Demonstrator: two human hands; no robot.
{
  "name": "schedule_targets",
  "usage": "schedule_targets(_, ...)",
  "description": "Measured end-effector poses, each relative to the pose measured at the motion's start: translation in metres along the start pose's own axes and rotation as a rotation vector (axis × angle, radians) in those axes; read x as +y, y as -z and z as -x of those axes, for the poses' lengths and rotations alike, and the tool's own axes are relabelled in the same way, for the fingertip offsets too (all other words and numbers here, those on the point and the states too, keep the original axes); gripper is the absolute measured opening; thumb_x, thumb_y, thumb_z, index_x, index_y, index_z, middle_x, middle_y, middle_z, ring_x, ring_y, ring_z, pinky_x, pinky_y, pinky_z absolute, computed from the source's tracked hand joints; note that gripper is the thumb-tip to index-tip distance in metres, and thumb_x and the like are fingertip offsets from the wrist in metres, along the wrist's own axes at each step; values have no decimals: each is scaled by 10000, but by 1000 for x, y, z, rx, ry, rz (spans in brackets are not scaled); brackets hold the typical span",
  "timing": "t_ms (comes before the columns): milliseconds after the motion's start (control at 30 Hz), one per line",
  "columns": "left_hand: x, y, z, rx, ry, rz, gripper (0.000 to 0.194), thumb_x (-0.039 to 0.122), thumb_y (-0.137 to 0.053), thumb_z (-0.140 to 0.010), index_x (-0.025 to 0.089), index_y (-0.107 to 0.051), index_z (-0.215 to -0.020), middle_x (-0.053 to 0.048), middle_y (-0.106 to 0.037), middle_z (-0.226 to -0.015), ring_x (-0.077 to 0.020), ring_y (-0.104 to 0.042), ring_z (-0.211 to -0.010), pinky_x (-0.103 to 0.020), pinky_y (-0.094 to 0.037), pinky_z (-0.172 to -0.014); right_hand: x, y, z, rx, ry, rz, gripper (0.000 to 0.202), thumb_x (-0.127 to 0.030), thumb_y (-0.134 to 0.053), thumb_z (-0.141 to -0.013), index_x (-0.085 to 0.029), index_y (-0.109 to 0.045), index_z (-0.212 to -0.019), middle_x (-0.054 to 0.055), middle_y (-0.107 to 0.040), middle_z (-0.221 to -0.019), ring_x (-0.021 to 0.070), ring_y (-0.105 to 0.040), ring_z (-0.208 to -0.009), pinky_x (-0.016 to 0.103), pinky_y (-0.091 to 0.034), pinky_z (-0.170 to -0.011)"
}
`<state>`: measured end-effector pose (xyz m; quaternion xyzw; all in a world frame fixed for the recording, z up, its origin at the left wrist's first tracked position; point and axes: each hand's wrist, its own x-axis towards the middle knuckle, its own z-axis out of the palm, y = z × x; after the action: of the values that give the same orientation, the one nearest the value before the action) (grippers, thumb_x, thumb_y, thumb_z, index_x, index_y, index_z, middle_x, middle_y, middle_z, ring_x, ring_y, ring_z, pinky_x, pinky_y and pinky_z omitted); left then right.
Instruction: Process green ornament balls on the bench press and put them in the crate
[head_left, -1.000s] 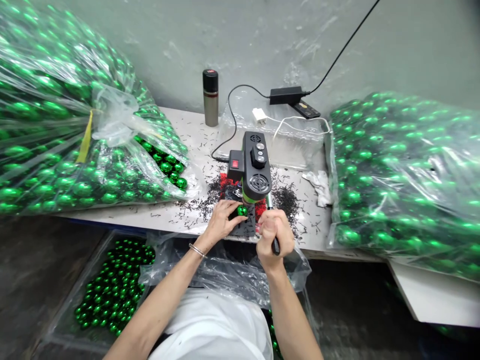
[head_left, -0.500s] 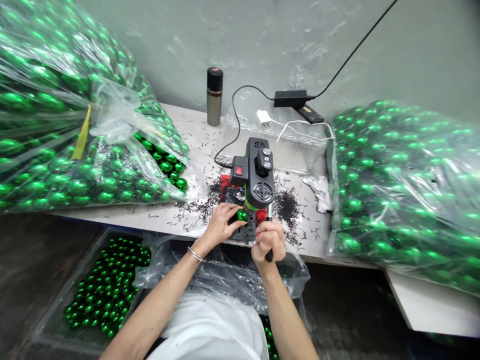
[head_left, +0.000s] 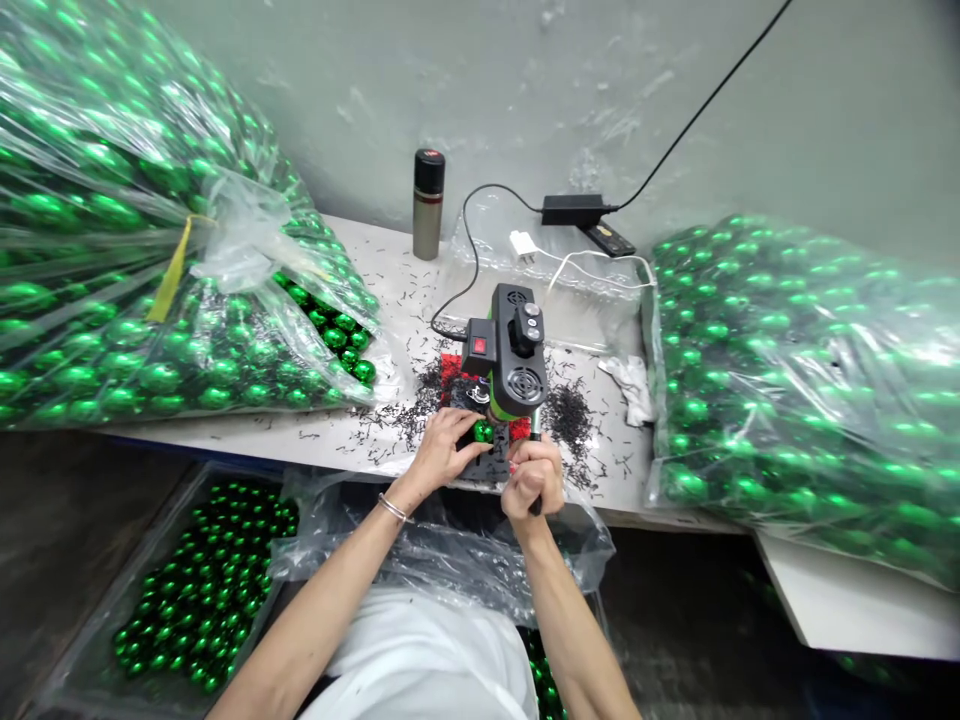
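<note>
Left: a tied plastic bag [head_left: 241, 228] of metallic green balls [head_left: 346, 338] rests on the bench [head_left: 360, 235]; below, a tub [head_left: 133, 578] holds loose ones. Centre: the left hand [head_left: 439, 448] pinches one green ball [head_left: 484, 432] beneath a black hand press [head_left: 516, 355]; the right hand [head_left: 535, 480] is clenched around its lever [head_left: 535, 436]. This ball appears mid-operation, unreleased; which others are finished cannot be told. Right: a second full bag [head_left: 810, 400].

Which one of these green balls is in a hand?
The green ball at the black machine, held in the left hand; no other visible ball touches a hand.
</note>
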<state>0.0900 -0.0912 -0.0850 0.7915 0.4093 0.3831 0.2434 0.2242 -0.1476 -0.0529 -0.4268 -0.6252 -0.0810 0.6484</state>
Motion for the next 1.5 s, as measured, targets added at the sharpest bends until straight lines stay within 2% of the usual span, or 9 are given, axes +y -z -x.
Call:
schedule_targets(267, -1, -2, -2, 3, 3, 0, 321, 335, -735, -828, 195, -697, -1114, -102, -707, -1094, -261, -603, -1027, -430, -472, -916, -9, 5, -16, -58, 62, 10, 307, -214, -369, -964, -215, -436, -664, -14, -521, -679, 129, -527, -629, 327, -457, -665)
schedule_targets(400, 2, 1, -3, 30, 24, 38, 313, 347, -735, -827, 202, -700, -1102, -94, -713, -1060, -261, -614, -1009, -443, -484, -914, -36, 13, -55, -50, -149, -17, 315, -163, -373, -967, -205, -447, -663, -19, -501, -661, 108, -490, -603, 272, -385, -575)
schedule_targets(500, 15, 12, 17, 73, -9, 57, 340, 365, -714, -846, 196, -668, -1138, -97, -702, -1061, -252, -628, -1010, -426, -506, -910, -54, 19, -80, -98, -316, -52, 333, -203, -421, -970, -199, -451, -638, -26, -475, -643, 103, -464, -595, 273, -369, -577)
schedule_targets(633, 34, 24, 65, -107, -149, -40, 470, 433, -674, -864, 200, -581, -1262, -118, -668, -1155, -240, -648, -1038, -385, -543, -900, -57, 18, -83, -73, -249, -64, 352, -171, -450, -955, -191, -440, -604, -20, -484, -632, 104, -482, -615, 276, -362, -593)
schedule_targets(733, 31, 34, 75, -68, -163, -70, 490, 479, -621, -889, 175, -557, -1268, -123, -671, -1130, -230, -664, -1017, -357, -565, -872, -52, 12, -73, -6, -212, -65, 366, -150, -466, -940, -189, -425, -578, -19, -484, -611, 106, -487, -600, 275, -348, -572)
schedule_targets(900, -9, 88, 10, 246, 52, -268, 244, 230, -432, -996, 180, -613, -1152, -121, -660, -1090, -230, -641, -1007, -393, -532, -888, -49, 9, -68, 8, -195, -65, 354, -152, -497, -918, -190, -449, -569, -16, -494, -592, 119, -504, -579, 285, -360, -563)
schedule_targets(1100, -49, 122, -53, 2, 416, -508, 61, 126, -601, -853, 90, -650, -847, -206, -664, -888, -329, -631, -952, -436, -485, -842, -48, 10, -65, 33, -195, -66, 340, -134, -500, -909, -197, -450, -578, -8, -500, -598, 127, -504, -576, 290, -361, -548)
schedule_targets(1300, -46, 121, -51, 7, 425, -263, 274, 290, -579, -906, 134, -657, -1117, -125, -703, -970, -255, -685, -886, -352, -530, -775, -44, 12, -60, -10, -183, -60, 329, -108, -493, -902, -196, -446, -588, -12, -502, -607, 128, -516, -599, 291, -367, -562)
schedule_targets(1500, -24, 111, -25, 221, 678, 972, 363, 274, -700, -800, 166, -667, -1144, -63, -706, -1003, -144, -695, -810, -282, -563, -793, -44, 11, -59, -1, -174, -51, 338, -91, -475, -904, -196, -428, -586, -14, -505, -614, 119, -508, -598, 286, -358, -559)
